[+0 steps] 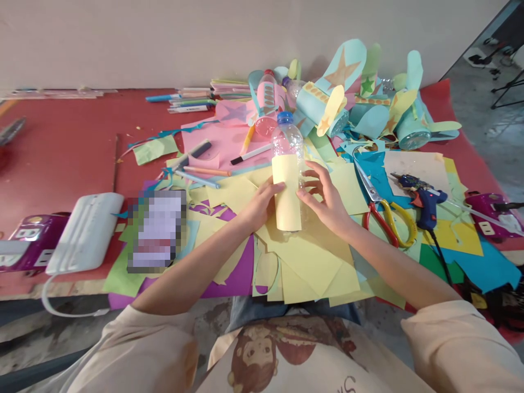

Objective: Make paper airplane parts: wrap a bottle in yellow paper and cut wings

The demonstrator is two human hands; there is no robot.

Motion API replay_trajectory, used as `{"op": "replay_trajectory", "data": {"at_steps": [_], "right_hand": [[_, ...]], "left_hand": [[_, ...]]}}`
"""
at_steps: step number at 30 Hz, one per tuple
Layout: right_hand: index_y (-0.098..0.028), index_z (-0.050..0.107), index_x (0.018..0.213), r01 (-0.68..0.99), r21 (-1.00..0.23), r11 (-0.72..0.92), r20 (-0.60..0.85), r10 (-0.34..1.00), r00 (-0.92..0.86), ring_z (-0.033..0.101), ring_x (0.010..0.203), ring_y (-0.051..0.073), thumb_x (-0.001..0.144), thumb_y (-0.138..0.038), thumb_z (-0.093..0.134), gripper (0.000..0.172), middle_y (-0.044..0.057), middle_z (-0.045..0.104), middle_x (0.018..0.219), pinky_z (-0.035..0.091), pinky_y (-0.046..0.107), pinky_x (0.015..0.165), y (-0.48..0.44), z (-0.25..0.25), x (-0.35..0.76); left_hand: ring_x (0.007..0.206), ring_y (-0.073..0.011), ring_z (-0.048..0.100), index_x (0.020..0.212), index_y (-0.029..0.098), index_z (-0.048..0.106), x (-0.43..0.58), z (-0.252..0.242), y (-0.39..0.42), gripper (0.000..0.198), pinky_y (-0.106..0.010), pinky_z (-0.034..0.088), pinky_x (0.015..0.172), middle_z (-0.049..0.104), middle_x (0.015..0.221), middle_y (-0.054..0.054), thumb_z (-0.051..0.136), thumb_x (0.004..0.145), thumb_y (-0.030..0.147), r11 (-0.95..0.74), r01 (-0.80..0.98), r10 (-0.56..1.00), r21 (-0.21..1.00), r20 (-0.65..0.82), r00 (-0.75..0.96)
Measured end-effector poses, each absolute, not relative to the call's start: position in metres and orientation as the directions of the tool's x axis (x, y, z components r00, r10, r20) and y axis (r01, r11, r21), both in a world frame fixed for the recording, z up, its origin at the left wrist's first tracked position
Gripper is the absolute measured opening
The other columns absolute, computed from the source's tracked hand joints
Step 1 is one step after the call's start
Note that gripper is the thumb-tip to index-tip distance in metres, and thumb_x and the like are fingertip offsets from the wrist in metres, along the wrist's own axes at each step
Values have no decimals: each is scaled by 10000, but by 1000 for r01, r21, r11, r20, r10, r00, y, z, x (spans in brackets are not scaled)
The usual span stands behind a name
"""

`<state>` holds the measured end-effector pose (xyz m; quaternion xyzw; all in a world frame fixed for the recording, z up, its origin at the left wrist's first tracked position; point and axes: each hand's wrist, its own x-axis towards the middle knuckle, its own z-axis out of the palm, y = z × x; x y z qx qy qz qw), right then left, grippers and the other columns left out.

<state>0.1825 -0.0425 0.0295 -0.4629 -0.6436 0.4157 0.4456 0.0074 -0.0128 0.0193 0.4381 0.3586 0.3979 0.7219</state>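
A clear plastic bottle (287, 137) with a blue cap stands upright, or nearly so, between my hands. A pale yellow paper strip (287, 202) covers the front of its body and leaves the right side bare. My left hand (263, 204) is closed on the bottle's left side, its thumb pressing on the paper. On the right side, my right hand (323, 199) has its thumb at the paper's edge and its fingers curved against the bottle, partly seen through the plastic. Loose yellow paper sheets (311, 262) lie beneath.
Scissors (379, 204) and a blue glue gun (426, 204) lie to the right. Paper-decorated bottles (321, 106) crowd the back near the wall. On the left are a phone (158, 232), a white power bank (88, 232) and a purple socket box (33, 240). Markers (198, 153) lie behind the phone.
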Motion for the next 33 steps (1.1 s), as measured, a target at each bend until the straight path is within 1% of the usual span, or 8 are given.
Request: {"op": "replay_trajectory", "data": {"at_steps": [2,4,7,14,19,24,28,33], "right_hand": [[-378,384,1410,338,-886,318,253,942,-223,601,990,185,928,-430,522,503,63,518,1296,547,378,833,-41,29,185],[-398,392,1433,409,-826,388,299,916,-266,590,1031,193,965,-412,450,472,61,520,1321,550,380,838,-40,29,187],[-412,374,1454,489,-757,433,338,900,-275,547,1153,218,985,-418,396,469,63,514,1334,527,425,944,-39,28,188],[-374,372,1460,543,-671,504,434,862,-262,485,1274,232,989,-439,378,476,83,470,1336,438,465,1094,-37,27,189],[-323,347,1474,578,-590,563,495,818,-292,410,1371,256,982,-432,385,505,94,430,1439,373,486,1158,-35,26,191],[-302,317,1471,537,-626,565,475,823,-312,424,1375,251,982,-400,396,505,93,454,1467,437,492,1103,-33,25,192],[-303,367,1456,559,-604,568,465,821,-331,415,1388,249,986,-400,371,480,75,464,1478,372,513,1150,-32,24,192],[-301,298,1513,607,-559,565,430,823,-371,374,1412,260,986,-406,348,540,67,409,1519,383,508,1143,-33,24,192]], "left_hand": [[1139,-348,618,1262,153,513,8,23,-14,606,-516,511,983,700,1131,-123,644,751,451,300,-274,898,914,-174,405],[1131,-340,622,1244,158,530,9,24,-15,596,-495,513,976,701,1135,-117,665,748,459,299,-285,902,911,-173,395],[1120,-327,629,1216,167,548,9,25,-15,583,-461,520,963,701,1139,-106,695,731,455,298,-322,904,899,-158,397],[1087,-311,647,1233,172,546,5,30,-13,586,-443,530,947,706,1127,-79,662,681,331,370,-377,875,849,-182,449],[1070,-314,651,1234,167,539,4,29,-14,621,-433,547,916,689,1152,-104,707,689,412,341,-335,886,879,-182,426],[1118,-316,618,1303,221,476,5,30,-17,719,-433,549,918,625,1264,-94,736,672,446,277,-300,919,913,-160,361],[1145,-319,600,1335,237,450,5,29,-17,760,-434,546,930,599,1299,-99,736,678,489,264,-289,922,920,-153,356],[1133,-315,610,1370,252,421,4,26,-16,788,-436,550,927,629,1261,-83,731,678,466,309,-306,915,900,-194,353]]}}
